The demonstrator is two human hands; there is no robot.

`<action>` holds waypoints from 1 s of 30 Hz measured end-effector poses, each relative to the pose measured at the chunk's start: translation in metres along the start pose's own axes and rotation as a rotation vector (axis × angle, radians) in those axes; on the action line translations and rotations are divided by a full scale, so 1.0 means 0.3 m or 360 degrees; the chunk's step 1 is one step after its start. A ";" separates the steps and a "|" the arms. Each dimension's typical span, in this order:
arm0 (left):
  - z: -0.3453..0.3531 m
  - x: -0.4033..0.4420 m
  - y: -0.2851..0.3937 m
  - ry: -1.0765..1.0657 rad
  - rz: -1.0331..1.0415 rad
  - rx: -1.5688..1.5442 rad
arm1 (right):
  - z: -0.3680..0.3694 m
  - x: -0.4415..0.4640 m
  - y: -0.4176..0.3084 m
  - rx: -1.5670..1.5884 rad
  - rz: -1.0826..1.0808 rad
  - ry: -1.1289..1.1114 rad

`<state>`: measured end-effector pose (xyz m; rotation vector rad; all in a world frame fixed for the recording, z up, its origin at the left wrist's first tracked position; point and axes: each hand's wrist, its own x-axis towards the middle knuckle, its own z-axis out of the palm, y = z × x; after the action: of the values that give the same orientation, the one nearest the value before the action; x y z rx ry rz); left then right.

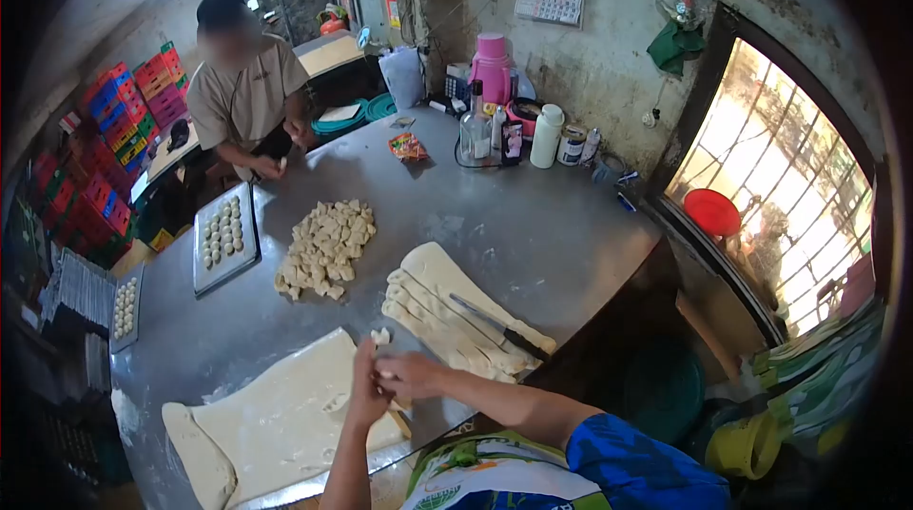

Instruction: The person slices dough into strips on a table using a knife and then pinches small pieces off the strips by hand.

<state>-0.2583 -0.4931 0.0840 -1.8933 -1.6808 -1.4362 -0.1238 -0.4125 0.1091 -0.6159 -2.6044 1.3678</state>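
My left hand [369,384] and my right hand [411,375] meet above the right edge of a wide flat dough sheet [276,415]. Their fingers are closed together; what lies between them is too small to make out. A small pale dough bit [381,336] shows just beyond my left fingertips. To the right, a knife [485,318] with a black handle lies on a second dough piece [442,301] cut into long strips. Farther off is a heap of dough chunks [328,245].
Across the metal table [456,196], a co-worker [249,96] stands by a tray of dough balls [198,258]. A snack packet [408,147], a glass bottle [475,129] and a pink flask [491,72] stand or lie toward the wall. A barred window is at right.
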 end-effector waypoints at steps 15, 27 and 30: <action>-0.072 -0.014 0.102 -0.0295 -0.1195 -0.0664 | 0.036 0.017 0.210 -0.0340 -0.0201 0.0508; -0.086 -0.015 0.047 -0.1074 -0.1030 0.0022 | 0.037 0.091 0.092 -0.0391 0.0104 0.0623; -0.126 0.000 0.126 -0.0729 -0.0752 -0.0696 | 0.099 0.092 0.178 -0.0391 0.0047 0.0664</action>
<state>-0.2450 -0.5317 0.1182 -2.2952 -2.3004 -1.7534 -0.1423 -0.3965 0.0466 -0.8696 -2.4358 0.8171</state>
